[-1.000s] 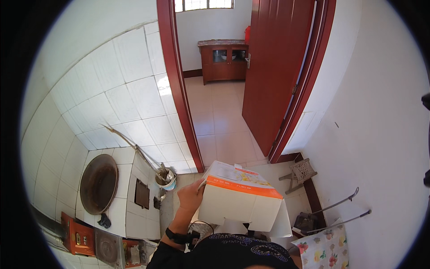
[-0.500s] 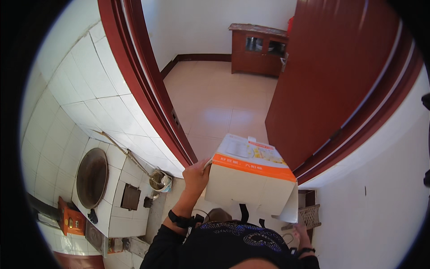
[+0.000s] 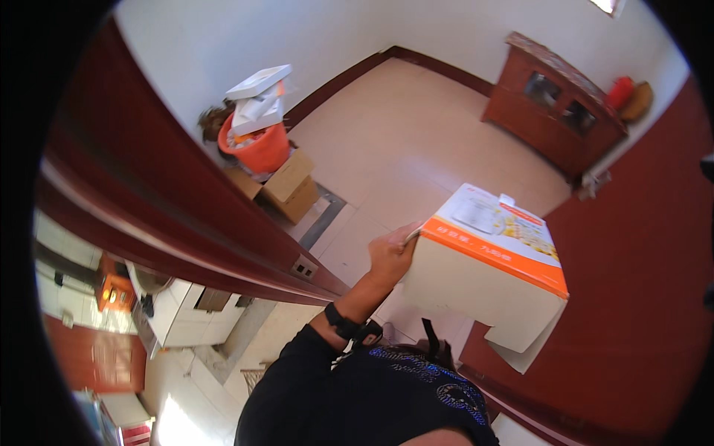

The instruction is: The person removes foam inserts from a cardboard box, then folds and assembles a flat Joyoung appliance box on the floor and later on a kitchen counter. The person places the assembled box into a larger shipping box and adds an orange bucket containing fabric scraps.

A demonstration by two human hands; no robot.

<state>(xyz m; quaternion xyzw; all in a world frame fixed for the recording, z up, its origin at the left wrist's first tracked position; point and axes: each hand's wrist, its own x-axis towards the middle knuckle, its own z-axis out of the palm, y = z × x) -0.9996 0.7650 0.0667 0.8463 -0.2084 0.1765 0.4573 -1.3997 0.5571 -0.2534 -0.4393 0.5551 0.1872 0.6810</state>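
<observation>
My left hand (image 3: 392, 255) is closed on the upper left edge of a large cardboard box (image 3: 482, 286). The box is off-white with an orange band and a printed picture on its far side, and a flap hangs down at its lower right. It is held up in front of my body, in the doorway. A dark band with a small device circles my left wrist. My right hand is out of sight.
The dark red door frame (image 3: 223, 201) runs close on my left; the red door (image 3: 595, 327) stands open on my right. Beyond are an orange bucket (image 3: 262, 152) with white foam packing, an open carton (image 3: 291, 189) and a wooden cabinet (image 3: 558, 104) by the wall.
I have moved forward into the doorway and turned left, still carrying the box. The bucket and carton have come into view. My right hand, seen earlier beside the box, has left the view.
</observation>
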